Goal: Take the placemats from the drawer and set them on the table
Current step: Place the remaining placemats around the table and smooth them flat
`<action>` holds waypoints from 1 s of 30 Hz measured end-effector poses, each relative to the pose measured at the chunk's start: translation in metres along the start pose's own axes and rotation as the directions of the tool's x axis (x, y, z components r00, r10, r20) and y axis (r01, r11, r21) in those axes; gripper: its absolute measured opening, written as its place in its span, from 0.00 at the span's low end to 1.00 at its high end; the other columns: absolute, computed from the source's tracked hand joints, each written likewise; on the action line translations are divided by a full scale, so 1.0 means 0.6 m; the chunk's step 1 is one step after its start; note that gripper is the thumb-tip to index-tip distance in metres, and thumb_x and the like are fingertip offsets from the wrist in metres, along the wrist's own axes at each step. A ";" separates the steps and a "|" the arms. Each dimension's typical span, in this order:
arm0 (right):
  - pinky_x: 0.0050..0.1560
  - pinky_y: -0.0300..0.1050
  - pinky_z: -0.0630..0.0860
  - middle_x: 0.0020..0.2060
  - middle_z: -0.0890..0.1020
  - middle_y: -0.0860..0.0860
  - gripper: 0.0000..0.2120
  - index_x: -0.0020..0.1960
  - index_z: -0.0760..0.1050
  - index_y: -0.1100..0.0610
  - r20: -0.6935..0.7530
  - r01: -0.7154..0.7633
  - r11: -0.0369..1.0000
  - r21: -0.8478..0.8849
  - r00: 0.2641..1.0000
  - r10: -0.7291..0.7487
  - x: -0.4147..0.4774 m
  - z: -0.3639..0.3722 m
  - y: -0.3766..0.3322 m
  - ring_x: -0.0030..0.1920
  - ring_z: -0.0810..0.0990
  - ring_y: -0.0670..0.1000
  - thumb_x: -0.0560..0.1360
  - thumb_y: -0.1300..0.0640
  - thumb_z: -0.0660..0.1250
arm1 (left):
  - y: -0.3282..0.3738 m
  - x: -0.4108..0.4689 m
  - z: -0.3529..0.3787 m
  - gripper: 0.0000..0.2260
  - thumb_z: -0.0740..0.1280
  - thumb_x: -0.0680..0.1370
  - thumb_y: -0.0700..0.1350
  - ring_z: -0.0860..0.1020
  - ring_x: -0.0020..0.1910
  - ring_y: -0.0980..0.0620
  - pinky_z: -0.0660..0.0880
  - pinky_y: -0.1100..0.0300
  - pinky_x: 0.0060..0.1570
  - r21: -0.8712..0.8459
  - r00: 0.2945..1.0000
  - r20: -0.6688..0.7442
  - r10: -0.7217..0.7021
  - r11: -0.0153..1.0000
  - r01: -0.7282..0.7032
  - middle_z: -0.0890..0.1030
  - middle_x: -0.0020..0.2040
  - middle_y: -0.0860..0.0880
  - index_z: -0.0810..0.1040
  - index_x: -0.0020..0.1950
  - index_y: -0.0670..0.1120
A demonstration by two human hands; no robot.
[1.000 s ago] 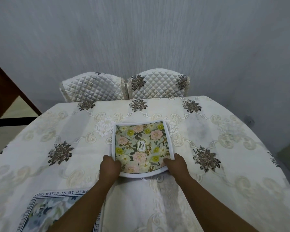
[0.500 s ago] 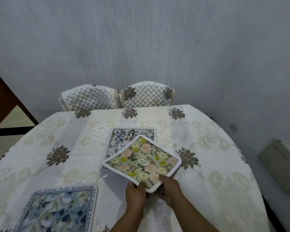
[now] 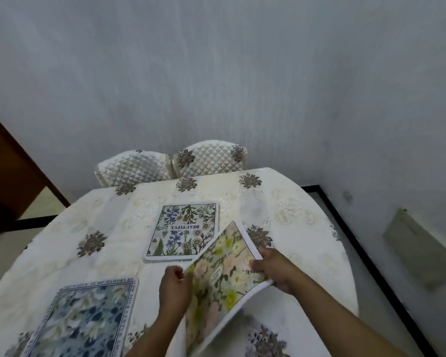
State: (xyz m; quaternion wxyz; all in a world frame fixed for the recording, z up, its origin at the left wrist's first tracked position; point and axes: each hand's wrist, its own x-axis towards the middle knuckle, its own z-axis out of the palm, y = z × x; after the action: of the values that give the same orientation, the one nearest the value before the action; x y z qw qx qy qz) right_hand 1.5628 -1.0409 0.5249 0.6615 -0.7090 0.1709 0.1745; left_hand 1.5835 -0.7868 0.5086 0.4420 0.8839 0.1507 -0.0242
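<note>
hands [image 3: 224,282] gripping floral placemat [image 3: 222,276], lifted

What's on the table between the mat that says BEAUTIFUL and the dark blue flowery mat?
Nothing: in the head view only bare tablecloth separates the BEAUTIFUL mat from the dark blue mat.

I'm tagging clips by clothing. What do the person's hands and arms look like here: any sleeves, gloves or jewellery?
Both arms are bare to the frame's bottom edge: no sleeves show. The left hand and right hand wear no gloves. No rings, watch or bracelets are visible, though motion blur could hide fine detail.
</note>
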 end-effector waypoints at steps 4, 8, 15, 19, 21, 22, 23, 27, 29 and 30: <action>0.32 0.40 0.68 0.38 0.79 0.52 0.06 0.51 0.79 0.57 0.167 0.021 0.977 -0.212 0.986 0.015 -0.029 -0.046 -0.027 0.38 0.75 0.51 0.75 0.60 0.69 | 0.042 0.028 0.017 0.21 0.68 0.78 0.48 0.75 0.59 0.43 0.71 0.53 0.53 -0.035 0.966 0.256 -0.022 0.999 0.032 0.76 0.62 0.42 0.68 0.67 0.43; 0.33 0.41 0.67 0.33 0.77 0.49 0.07 0.37 0.79 0.48 0.185 0.014 0.889 -0.458 0.980 0.080 -0.033 -0.079 -0.019 0.33 0.72 0.50 0.73 0.57 0.70 | 0.022 0.017 0.065 0.36 0.70 0.76 0.53 0.70 0.67 0.42 0.71 0.51 0.60 0.105 0.853 0.501 -0.145 0.989 0.107 0.67 0.72 0.39 0.57 0.75 0.39; 0.32 0.42 0.68 0.33 0.76 0.49 0.04 0.40 0.78 0.51 0.033 -0.098 0.812 -0.575 0.989 0.143 0.000 -0.144 0.032 0.33 0.72 0.51 0.70 0.53 0.72 | -0.062 0.009 0.159 0.11 0.70 0.76 0.48 0.78 0.38 0.48 0.75 0.54 0.37 0.167 0.793 0.585 -0.171 0.982 0.088 0.80 0.44 0.43 0.79 0.47 0.40; 0.32 0.40 0.68 0.34 0.77 0.52 0.02 0.41 0.79 0.55 -0.091 -0.141 0.892 -0.430 0.989 0.113 0.010 -0.148 0.067 0.34 0.74 0.51 0.70 0.57 0.72 | -0.089 0.018 0.182 0.20 0.73 0.72 0.55 0.79 0.50 0.42 0.79 0.49 0.49 0.288 0.829 0.515 -0.219 0.955 0.073 0.79 0.52 0.40 0.74 0.54 0.42; 0.34 0.43 0.75 0.39 0.81 0.55 0.06 0.48 0.79 0.58 -0.189 -0.155 0.966 -0.205 0.975 0.117 0.011 -0.144 0.099 0.37 0.79 0.52 0.71 0.60 0.72 | -0.097 0.020 0.192 0.31 0.72 0.69 0.61 0.76 0.57 0.41 0.75 0.50 0.56 0.459 0.864 0.455 -0.214 0.888 -0.022 0.76 0.58 0.40 0.71 0.63 0.43; 0.37 0.46 0.78 0.43 0.83 0.57 0.07 0.49 0.79 0.59 -0.248 -0.153 0.986 -0.061 0.959 0.134 0.011 -0.141 0.120 0.40 0.81 0.54 0.71 0.61 0.72 | -0.100 0.018 0.195 0.33 0.72 0.68 0.63 0.74 0.59 0.40 0.73 0.50 0.57 0.510 0.887 0.414 -0.204 0.859 -0.041 0.74 0.60 0.40 0.70 0.64 0.44; 0.39 0.47 0.80 0.45 0.83 0.58 0.08 0.50 0.79 0.59 -0.311 -0.142 0.988 0.059 0.938 0.153 0.008 -0.137 0.140 0.41 0.82 0.55 0.72 0.61 0.72 | -0.102 0.013 0.198 0.33 0.72 0.66 0.63 0.72 0.60 0.40 0.71 0.49 0.58 0.527 0.906 0.373 -0.201 0.850 -0.028 0.73 0.60 0.41 0.70 0.63 0.44; 0.33 0.44 0.74 0.40 0.80 0.54 0.05 0.49 0.77 0.59 -0.501 -0.275 0.952 0.133 0.810 0.304 -0.017 -0.105 0.243 0.38 0.80 0.53 0.76 0.57 0.68 | -0.116 -0.007 0.203 0.33 0.75 0.64 0.59 0.72 0.59 0.38 0.72 0.46 0.55 0.482 0.942 0.282 -0.179 0.876 0.022 0.71 0.58 0.40 0.68 0.60 0.42; 0.35 0.50 0.78 0.37 0.80 0.57 0.08 0.46 0.76 0.62 -0.591 -0.385 0.920 0.075 0.726 0.352 -0.027 -0.086 0.295 0.37 0.79 0.56 0.76 0.56 0.65 | -0.135 -0.004 0.204 0.29 0.75 0.67 0.56 0.75 0.55 0.39 0.74 0.50 0.50 0.420 0.941 0.312 -0.135 0.907 -0.009 0.74 0.56 0.40 0.68 0.58 0.42; 0.36 0.51 0.78 0.37 0.80 0.58 0.09 0.45 0.76 0.62 -0.625 -0.422 0.906 0.044 0.695 0.354 -0.033 -0.076 0.311 0.36 0.79 0.57 0.76 0.56 0.63 | -0.142 -0.002 0.203 0.25 0.74 0.70 0.55 0.76 0.52 0.41 0.74 0.52 0.47 0.386 0.937 0.331 -0.116 0.922 -0.022 0.76 0.54 0.41 0.69 0.57 0.41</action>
State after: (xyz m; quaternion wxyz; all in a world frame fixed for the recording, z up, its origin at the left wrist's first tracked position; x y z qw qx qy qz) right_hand 1.4577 -1.0987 0.3730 0.4789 -0.7069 0.5149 0.0761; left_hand 1.5689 -0.8350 0.3685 0.2795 0.9309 0.0841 -0.2196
